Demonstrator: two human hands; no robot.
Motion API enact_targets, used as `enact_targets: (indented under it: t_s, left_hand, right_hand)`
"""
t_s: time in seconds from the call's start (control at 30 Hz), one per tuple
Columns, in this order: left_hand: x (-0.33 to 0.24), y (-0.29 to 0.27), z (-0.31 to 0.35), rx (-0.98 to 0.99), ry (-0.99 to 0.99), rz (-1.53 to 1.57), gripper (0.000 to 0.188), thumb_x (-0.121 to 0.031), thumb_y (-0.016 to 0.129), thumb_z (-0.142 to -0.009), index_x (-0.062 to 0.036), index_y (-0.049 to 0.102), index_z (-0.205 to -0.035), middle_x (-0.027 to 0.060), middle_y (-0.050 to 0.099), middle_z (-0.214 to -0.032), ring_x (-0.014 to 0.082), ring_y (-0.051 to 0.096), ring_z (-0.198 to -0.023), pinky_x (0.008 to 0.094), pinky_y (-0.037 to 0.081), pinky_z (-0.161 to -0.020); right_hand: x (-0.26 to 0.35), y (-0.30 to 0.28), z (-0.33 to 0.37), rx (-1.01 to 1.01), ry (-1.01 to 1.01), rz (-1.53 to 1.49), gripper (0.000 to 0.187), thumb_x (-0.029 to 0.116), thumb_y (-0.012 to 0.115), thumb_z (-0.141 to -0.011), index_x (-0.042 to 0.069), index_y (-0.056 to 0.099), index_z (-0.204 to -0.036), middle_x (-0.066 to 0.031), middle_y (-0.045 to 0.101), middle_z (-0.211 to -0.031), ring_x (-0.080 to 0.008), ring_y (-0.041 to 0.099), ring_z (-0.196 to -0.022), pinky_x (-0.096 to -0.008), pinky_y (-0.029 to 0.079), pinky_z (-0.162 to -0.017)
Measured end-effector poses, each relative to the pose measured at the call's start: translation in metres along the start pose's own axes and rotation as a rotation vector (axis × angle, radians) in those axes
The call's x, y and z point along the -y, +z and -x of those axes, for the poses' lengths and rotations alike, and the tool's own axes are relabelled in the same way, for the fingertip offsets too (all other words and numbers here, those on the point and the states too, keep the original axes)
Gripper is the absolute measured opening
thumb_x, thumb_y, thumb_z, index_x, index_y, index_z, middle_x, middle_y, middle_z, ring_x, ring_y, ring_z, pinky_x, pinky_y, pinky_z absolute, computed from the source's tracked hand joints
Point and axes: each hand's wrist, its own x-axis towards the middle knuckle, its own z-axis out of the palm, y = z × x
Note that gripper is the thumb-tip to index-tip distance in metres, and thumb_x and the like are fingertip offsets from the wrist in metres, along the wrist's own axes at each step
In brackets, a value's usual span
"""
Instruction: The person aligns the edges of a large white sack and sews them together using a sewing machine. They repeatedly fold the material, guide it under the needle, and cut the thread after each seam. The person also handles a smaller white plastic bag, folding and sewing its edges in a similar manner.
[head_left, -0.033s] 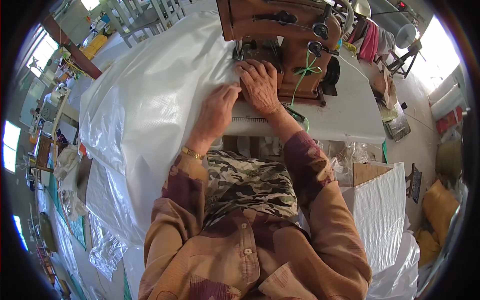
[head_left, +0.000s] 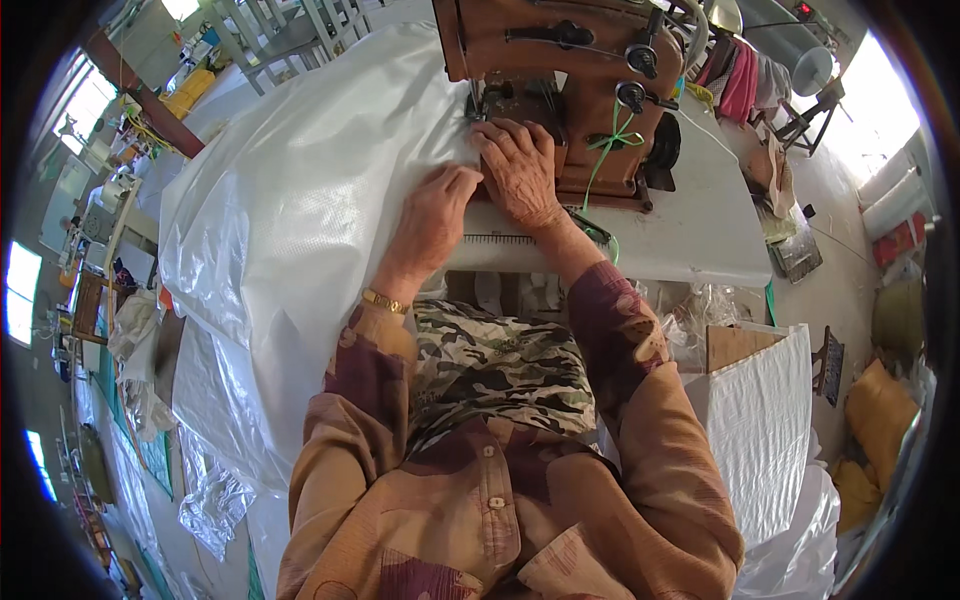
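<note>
Clock from view centre: we have white plastic sheeting (head_left: 290,210) spread at 10 o'clock, brown sewing machine (head_left: 600,112) at 1. Our left hand (head_left: 430,222), 11 o'clock, has fingers curled narrow at the sheeting's right edge; we can't tell if it's pinching it. Our right hand (head_left: 518,175), 12 o'clock, lies palm down just beside, fingers close together; we can't tell what's under them. Green ribbon (head_left: 613,141) tied on machine.

And it's two hands in play, left hand (head_left: 430,230) and right hand (head_left: 518,178)! One brown sewing machine (head_left: 592,112), one white sheet (head_left: 290,200), one gold wristband (head_left: 384,301), one green bow (head_left: 610,141), two pale buttons (head_left: 496,503) showing!
</note>
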Motion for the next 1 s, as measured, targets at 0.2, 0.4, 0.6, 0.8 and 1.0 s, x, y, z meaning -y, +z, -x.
enact_targets:
  t_s: [0.2, 0.4, 0.6, 0.8, 1.0]
  left_hand:
    - [-0.005, 0.005, -0.007, -0.107, -0.001, -0.175, 0.01, 0.002, 0.055, -0.091, 0.0022, 0.059, -0.1, 0.0124, 0.061, -0.103, 0.0345, 0.06, -0.094, 0.0456, 0.049, -0.084]
    - [-0.013, 0.022, 0.003, -0.187, -0.156, -0.341, 0.015, -0.001, 0.063, -0.082, -0.0023, 0.055, -0.095, 0.012, 0.056, -0.094, 0.0332, 0.058, -0.087, 0.0442, 0.046, -0.076]
    - [-0.021, 0.028, 0.028, -0.184, -0.272, -0.382, 0.022, 0.002, 0.061, -0.073, -0.0038, 0.053, -0.092, 0.0124, 0.054, -0.09, 0.0335, 0.055, -0.084, 0.0457, 0.043, -0.071]
    - [-0.035, 0.02, 0.057, -0.157, -0.196, -0.374, 0.027, 0.002, 0.063, -0.075, -0.0011, 0.061, -0.102, 0.0102, 0.056, -0.086, 0.0299, 0.06, -0.079, 0.0415, 0.049, -0.069]
    - [-0.024, 0.019, 0.059, -0.113, -0.03, -0.348, 0.026, 0.0, 0.065, -0.077, 0.0, 0.065, -0.104, 0.0076, 0.055, -0.082, 0.025, 0.061, -0.071, 0.0362, 0.051, -0.062]
  right_hand:
    - [0.002, -0.002, 0.0, -0.009, 0.004, -0.033, 0.041, 0.018, 0.068, -0.082, 0.014, 0.059, -0.121, 0.0008, 0.06, -0.126, -0.02, 0.052, -0.121, -0.0452, 0.033, -0.106]
    - [0.001, -0.004, 0.0, -0.01, -0.008, -0.07, 0.041, 0.016, 0.07, -0.08, 0.016, 0.061, -0.12, 0.0017, 0.06, -0.126, -0.0193, 0.053, -0.119, -0.0447, 0.034, -0.104]
    - [0.001, -0.005, 0.0, -0.01, -0.023, -0.094, 0.033, 0.016, 0.068, -0.083, 0.014, 0.064, -0.115, 0.0019, 0.062, -0.127, -0.0205, 0.055, -0.117, -0.0435, 0.035, -0.1]
    - [-0.001, -0.006, 0.001, -0.012, -0.037, -0.083, 0.035, 0.015, 0.07, -0.082, 0.016, 0.063, -0.116, 0.0025, 0.06, -0.128, -0.02, 0.054, -0.118, -0.0438, 0.038, -0.099]
    - [-0.001, -0.007, 0.001, 0.005, -0.043, -0.082, 0.033, 0.015, 0.069, -0.081, 0.015, 0.065, -0.114, 0.0019, 0.061, -0.129, -0.021, 0.055, -0.118, -0.0433, 0.036, -0.098]
